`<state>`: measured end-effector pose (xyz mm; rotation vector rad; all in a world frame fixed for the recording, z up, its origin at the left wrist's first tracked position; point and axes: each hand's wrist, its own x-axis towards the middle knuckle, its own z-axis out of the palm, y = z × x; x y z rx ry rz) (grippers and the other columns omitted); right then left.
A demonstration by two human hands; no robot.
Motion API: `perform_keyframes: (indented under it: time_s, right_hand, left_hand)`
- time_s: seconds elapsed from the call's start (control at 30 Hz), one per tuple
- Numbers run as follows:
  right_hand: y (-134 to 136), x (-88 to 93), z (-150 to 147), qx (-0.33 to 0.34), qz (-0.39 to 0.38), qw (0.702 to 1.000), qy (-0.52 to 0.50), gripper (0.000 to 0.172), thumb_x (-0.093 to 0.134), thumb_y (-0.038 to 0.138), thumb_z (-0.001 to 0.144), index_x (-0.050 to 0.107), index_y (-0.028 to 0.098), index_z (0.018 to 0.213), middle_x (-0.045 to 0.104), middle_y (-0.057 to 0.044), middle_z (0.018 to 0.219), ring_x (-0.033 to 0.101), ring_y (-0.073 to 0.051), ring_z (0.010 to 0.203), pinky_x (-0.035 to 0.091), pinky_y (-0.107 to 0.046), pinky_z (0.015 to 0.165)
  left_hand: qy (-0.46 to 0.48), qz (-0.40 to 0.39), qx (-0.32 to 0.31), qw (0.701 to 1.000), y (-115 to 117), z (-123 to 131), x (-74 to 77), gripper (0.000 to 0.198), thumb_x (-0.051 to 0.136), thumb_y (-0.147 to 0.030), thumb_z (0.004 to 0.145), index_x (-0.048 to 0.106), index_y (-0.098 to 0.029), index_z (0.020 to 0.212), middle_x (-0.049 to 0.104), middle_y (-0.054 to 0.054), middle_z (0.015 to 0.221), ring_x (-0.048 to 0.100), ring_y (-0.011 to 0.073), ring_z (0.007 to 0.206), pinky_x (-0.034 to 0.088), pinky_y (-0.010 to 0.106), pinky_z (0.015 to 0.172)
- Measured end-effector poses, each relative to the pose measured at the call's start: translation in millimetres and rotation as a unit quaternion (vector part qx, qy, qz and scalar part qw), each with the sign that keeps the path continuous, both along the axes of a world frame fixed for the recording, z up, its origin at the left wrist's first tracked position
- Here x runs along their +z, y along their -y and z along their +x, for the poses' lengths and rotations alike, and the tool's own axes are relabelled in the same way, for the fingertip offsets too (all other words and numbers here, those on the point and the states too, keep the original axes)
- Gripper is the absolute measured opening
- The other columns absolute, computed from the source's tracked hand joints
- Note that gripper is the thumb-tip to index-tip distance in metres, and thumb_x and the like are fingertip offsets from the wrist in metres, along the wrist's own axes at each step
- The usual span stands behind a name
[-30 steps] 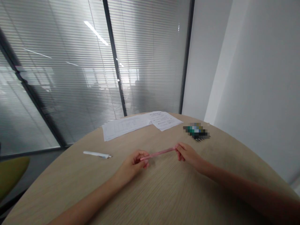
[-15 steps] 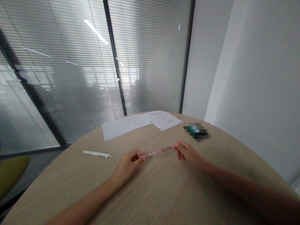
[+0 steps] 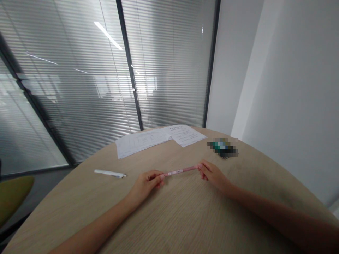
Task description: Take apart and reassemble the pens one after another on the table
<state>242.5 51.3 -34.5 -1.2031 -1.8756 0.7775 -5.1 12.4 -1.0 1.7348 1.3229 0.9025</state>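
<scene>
A slim pink pen [image 3: 180,172] lies roughly level above the wooden table, held across the gap between my hands. My left hand [image 3: 145,185] pinches its left end between fingers and thumb. My right hand [image 3: 212,174] grips its right end, and the fingers hide that tip. A white pen [image 3: 109,173] rests on the tabletop to the left of my left hand, not touching it. Neither hand touches the papers.
The rounded light-wood table [image 3: 185,218] carries loose printed papers [image 3: 159,139] at its far edge and a pixelated dark and green object [image 3: 222,147] at the far right. An olive chair [image 3: 12,197] stands at the left, with blinds behind glass beyond.
The pink pen has levelled out slightly, its left end rising as my left hand moves up and closes around it. My right hand has barely moved.
</scene>
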Motion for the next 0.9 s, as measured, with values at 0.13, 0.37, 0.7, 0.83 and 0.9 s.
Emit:
perform_keyframes:
  time_s: [0.13,0.37,0.7,0.83,0.9]
  right_hand:
    - [1,0.6,0,-0.004,0.008,1.0,0.017,0.026,0.031,0.033,0.082,0.043,0.019,0.065,0.044,0.003,0.053,0.043,-0.01,0.049,0.032,-0.021,0.047]
    - [-1,-1.7,1,0.009,0.006,1.0,0.015,0.025,0.03,0.032,0.083,0.043,0.019,0.067,0.046,0.004,0.053,0.043,-0.009,0.048,0.032,-0.021,0.046]
    - [-13,-14.4,3,0.01,-0.023,1.0,-0.005,0.027,0.031,0.035,0.083,0.044,0.019,0.067,0.047,0.004,0.051,0.045,-0.009,0.045,0.032,-0.02,0.044]
    - [-15,-15.8,4,0.014,-0.027,0.999,-0.012,0.027,0.031,0.035,0.083,0.045,0.018,0.068,0.047,0.004,0.05,0.045,-0.009,0.045,0.032,-0.02,0.043]
    - [-14,-15.2,4,0.016,-0.026,0.999,-0.013,0.027,0.031,0.035,0.083,0.046,0.018,0.069,0.047,0.004,0.051,0.045,-0.008,0.045,0.033,-0.02,0.044]
  left_hand:
    - [0.009,-0.012,0.0,1.0,1,-1,-1.1,0.033,0.042,-0.043,0.071,0.055,-0.015,0.06,0.054,-0.002,0.049,0.046,0.0096,0.047,0.035,0.02,0.048]
    - [0.036,-0.058,0.021,0.997,2,1,-1.0,0.037,0.04,-0.048,0.071,0.053,-0.015,0.058,0.053,-0.002,0.045,0.045,0.0093,0.042,0.034,0.02,0.045]
    - [0.077,-0.061,0.044,0.994,-2,0,-1.1,0.035,0.059,-0.034,0.058,0.055,-0.016,0.087,0.061,-0.001,0.066,0.046,0.0076,0.046,0.033,0.019,0.045]
    - [0.097,-0.057,0.039,0.993,-2,1,-1.5,0.027,0.058,-0.033,0.058,0.052,-0.015,0.077,0.059,-0.002,0.062,0.043,0.0063,0.042,0.03,0.018,0.042]
    - [0.092,-0.052,0.037,0.994,-2,1,-2.0,0.027,0.056,-0.035,0.06,0.052,-0.015,0.077,0.058,-0.002,0.061,0.043,0.006,0.042,0.029,0.018,0.042]
